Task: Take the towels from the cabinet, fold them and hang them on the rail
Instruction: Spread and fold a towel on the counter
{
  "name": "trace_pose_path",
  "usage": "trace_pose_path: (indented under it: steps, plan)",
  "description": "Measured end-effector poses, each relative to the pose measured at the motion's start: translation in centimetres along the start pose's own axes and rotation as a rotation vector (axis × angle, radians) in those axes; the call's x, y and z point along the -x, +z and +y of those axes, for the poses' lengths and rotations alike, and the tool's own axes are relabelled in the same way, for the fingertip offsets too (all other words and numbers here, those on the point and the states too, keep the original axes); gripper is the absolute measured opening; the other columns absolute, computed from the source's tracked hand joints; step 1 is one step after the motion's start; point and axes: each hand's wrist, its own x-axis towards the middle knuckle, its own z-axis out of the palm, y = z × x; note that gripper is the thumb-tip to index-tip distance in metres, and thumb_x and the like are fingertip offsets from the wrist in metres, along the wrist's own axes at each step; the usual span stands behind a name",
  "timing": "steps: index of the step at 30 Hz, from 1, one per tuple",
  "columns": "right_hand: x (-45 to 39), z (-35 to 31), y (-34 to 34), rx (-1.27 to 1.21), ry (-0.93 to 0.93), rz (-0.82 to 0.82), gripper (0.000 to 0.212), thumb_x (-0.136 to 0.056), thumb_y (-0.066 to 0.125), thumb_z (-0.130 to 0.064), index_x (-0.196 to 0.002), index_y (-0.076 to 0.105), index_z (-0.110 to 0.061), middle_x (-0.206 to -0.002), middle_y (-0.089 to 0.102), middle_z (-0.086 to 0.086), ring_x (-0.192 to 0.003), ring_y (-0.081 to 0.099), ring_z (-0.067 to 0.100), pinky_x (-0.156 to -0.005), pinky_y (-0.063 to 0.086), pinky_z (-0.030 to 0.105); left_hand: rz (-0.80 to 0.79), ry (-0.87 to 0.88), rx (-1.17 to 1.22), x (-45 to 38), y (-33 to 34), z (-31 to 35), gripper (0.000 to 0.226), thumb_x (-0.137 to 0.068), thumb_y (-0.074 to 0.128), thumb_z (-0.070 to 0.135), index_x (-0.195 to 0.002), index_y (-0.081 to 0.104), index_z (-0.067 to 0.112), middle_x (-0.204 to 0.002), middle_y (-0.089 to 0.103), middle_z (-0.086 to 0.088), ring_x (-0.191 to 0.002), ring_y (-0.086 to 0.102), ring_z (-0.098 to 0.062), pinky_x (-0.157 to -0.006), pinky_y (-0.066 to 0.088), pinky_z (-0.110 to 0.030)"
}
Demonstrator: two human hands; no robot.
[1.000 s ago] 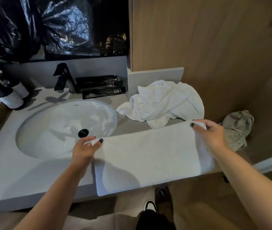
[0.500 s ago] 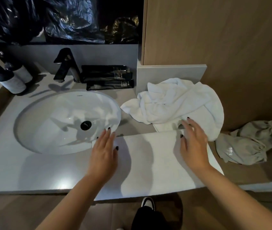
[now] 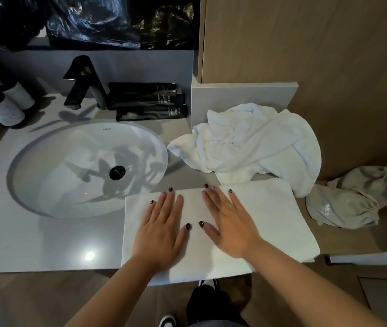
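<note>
Folded towel (image 3: 270,215): white, flat on worktop (image 3: 46,241) right of sink (image 3: 69,175), near edge overhanging worktop front. Left hand (image 3: 161,230) and right hand (image 3: 227,223) both lie palm-down on it, fingers straight and spread, gripping nothing; thumbs nearly meet at towel centre. Crumpled towel (image 3: 253,142), white, sits behind, its lower edge touching folded towel. Beige cloth bag (image 3: 350,199) to the right. Black faucet (image 3: 83,83), 2 pump bottles (image 3: 1,105) behind sink.
</note>
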Motion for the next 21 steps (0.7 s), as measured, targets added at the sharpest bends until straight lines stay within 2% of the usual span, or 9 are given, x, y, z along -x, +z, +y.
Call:
trace_pose_path:
  steps: [4, 6, 10, 17, 20, 21]
  plan:
    - [0.9, 2.0, -0.2, -0.009, 0.054, -0.041, 0.076, -0.099, 0.014, -0.061, -0.158, 0.005, -0.014, -0.164, -0.003, -0.002, -0.151, -0.011, 0.013, -0.120, -0.003, 0.043, -0.002, -0.068, 0.006, 0.3, -0.6, -0.9, 0.078, -0.096, 0.008, 0.066, -0.157, -0.009, 0.019, -0.163, -0.016, -0.001, -0.149, -0.022, -0.015, -0.121, -0.011, -0.037]
    - [1.6, 2.9, -0.3, -0.008, 0.087, -0.033, 0.075, -0.098, 0.011, -0.062, -0.158, 0.002, -0.017, -0.165, -0.007, -0.003, -0.151, -0.013, 0.013, -0.120, -0.003, 0.044, 0.008, -0.084, 0.017, 0.4, -0.9, -1.3, 0.080, -0.097, 0.010, 0.065, -0.157, -0.006, 0.016, -0.164, -0.014, -0.003, -0.150, -0.020, -0.015, -0.121, -0.010, -0.038]
    - [3.0, 5.9, -0.5, -0.034, 0.235, -0.073, 0.077, -0.097, 0.011, -0.064, -0.154, -0.019, -0.022, -0.162, -0.022, -0.004, -0.148, -0.023, 0.011, -0.121, -0.011, 0.041, -0.005, -0.084, 0.009, 0.8, -1.0, -2.1, 0.081, -0.097, 0.011, 0.064, -0.156, -0.008, 0.013, -0.164, -0.016, -0.004, -0.149, -0.022, -0.015, -0.121, -0.011, -0.037]
    - [3.8, 8.0, -1.1, -0.023, 0.368, -0.097, 0.083, -0.089, -0.001, -0.067, -0.154, -0.018, -0.018, -0.159, -0.023, -0.004, -0.146, -0.026, 0.011, -0.119, -0.017, 0.038, -0.031, -0.168, 0.056, 0.7, -1.3, -1.9, 0.087, -0.093, 0.008, 0.068, -0.154, -0.015, 0.011, -0.162, -0.023, -0.005, -0.147, -0.028, -0.016, -0.122, -0.011, -0.039]
    - [2.5, 5.8, -1.5, -0.155, 0.513, -0.079, 0.077, -0.097, 0.013, -0.056, -0.155, -0.014, -0.013, -0.163, -0.018, 0.001, -0.149, -0.021, 0.015, -0.120, -0.013, 0.044, -0.039, -0.231, 0.048, 0.6, -1.6, -1.0, 0.087, -0.091, 0.004, 0.065, -0.154, -0.016, 0.008, -0.161, -0.024, -0.012, -0.146, -0.030, -0.023, -0.122, -0.011, -0.042]
    - [2.0, 4.5, -1.8, -0.203, 0.508, -0.049, 0.074, -0.099, 0.015, -0.051, -0.156, -0.012, -0.012, -0.164, -0.015, 0.002, -0.150, -0.018, 0.017, -0.121, -0.011, 0.044, -0.038, -0.244, 0.062, 0.5, -1.6, -0.5, 0.087, -0.091, 0.003, 0.063, -0.155, -0.014, 0.007, -0.161, -0.023, -0.015, -0.146, -0.029, -0.026, -0.122, -0.011, -0.043]
